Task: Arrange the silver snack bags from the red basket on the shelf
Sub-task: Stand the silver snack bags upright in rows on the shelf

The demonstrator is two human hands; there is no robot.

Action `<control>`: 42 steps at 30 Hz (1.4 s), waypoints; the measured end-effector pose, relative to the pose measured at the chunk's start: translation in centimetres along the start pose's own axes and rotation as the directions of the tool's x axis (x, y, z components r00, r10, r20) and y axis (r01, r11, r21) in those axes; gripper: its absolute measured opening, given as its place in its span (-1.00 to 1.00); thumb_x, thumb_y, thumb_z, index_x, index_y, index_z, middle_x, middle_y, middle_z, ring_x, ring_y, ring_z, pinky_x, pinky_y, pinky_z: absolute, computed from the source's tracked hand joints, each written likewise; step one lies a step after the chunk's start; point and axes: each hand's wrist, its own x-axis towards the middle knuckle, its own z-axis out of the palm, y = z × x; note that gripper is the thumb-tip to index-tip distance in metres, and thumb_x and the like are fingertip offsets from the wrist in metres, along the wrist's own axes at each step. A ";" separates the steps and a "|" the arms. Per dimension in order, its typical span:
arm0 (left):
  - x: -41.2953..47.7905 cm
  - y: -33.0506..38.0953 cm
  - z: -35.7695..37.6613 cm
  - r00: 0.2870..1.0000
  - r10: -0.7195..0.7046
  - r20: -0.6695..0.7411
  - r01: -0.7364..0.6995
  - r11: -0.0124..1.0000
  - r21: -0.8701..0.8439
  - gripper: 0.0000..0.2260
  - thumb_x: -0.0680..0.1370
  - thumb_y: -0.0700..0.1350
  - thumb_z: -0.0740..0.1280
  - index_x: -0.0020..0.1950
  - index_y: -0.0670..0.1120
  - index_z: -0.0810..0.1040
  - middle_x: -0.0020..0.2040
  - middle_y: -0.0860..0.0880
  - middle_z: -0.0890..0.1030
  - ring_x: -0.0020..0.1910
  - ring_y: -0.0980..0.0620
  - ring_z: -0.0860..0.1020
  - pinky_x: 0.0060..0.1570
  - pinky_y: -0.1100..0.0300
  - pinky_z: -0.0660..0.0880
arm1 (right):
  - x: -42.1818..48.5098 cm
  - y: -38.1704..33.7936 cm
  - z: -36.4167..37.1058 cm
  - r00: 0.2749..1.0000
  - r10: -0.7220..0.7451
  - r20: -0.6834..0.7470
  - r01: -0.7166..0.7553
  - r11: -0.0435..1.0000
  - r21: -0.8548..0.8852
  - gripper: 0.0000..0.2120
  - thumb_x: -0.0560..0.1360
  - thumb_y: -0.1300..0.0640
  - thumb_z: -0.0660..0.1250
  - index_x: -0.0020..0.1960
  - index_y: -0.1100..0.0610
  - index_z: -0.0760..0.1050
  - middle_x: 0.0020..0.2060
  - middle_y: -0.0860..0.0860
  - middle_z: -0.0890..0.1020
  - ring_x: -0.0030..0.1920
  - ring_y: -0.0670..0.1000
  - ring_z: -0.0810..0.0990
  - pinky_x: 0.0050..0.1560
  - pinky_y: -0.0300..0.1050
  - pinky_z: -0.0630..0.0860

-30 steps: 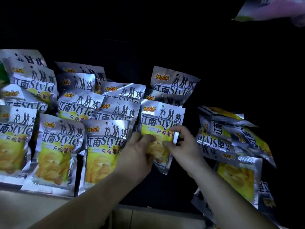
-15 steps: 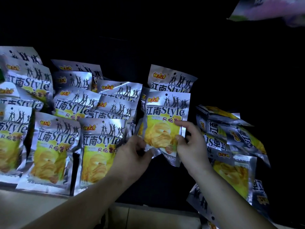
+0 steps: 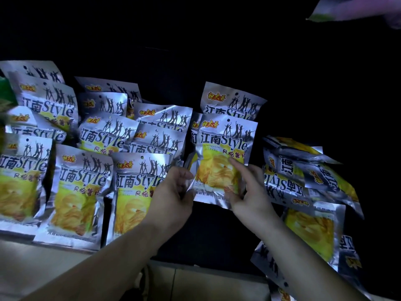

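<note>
Held bag: a silver snack bag with a yellow crisp picture stands upright at the middle of the frame, overlapping the rear bag behind it.
Edges and room: its left edge is just beside the rows of bags. The dark shelf lies bare below it and in a narrow strip to its right.
Left hand: the left hand has curled fingers pinching the bag's lower left edge.
Right hand: the right hand grips the lower right corner, with its forefinger stretched up the front.
Right side: a loose pile of the same bags lies tumbled, some sideways or upside down.
Upper right corner: a blurred pinkish packet.
Change: a second ago the bag sat lower with both hands meeting at its middle. Now it is higher and the hands are apart.
</note>
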 end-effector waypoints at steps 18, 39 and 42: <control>-0.7 -0.7 1.6 0.866 0.347 0.360 -0.500 0.566 0.656 -0.45 0.47 -0.08 0.37 0.47 0.02 0.41 0.55 -0.17 0.27 0.42 -0.23 0.33 0.30 -0.13 0.48 | 0.2 2.3 1.2 0.994 -0.059 -0.089 0.050 0.994 -0.100 -0.50 0.57 0.23 0.41 0.33 -0.30 0.53 0.20 -0.17 0.34 -0.05 -0.16 0.52 0.00 -0.39 0.48; -1.3 2.2 3.3 0.838 0.481 0.258 -0.514 0.539 0.667 -0.72 0.49 -0.09 0.36 0.19 -0.06 0.60 0.39 -0.15 0.46 0.25 -0.24 0.44 0.09 -0.16 0.49 | -2.0 1.0 -5.5 0.955 -0.129 -0.268 -0.032 0.852 -0.522 -0.62 0.57 -0.09 0.37 0.38 -0.16 0.50 -0.02 -0.18 0.54 -0.22 -0.08 0.52 -0.28 -0.08 0.46; -2.2 3.0 5.4 0.798 0.513 0.315 -0.593 0.579 0.560 -0.72 0.50 -0.10 0.36 0.21 -0.05 0.61 0.32 -0.09 0.49 0.19 -0.17 0.48 0.07 -0.05 0.52 | -3.0 2.3 -8.5 0.961 0.018 -0.276 -0.134 0.903 -0.408 -0.69 0.56 -0.06 0.41 0.29 -0.16 0.54 -0.08 -0.18 0.58 -0.15 -0.08 0.59 -0.17 -0.04 0.52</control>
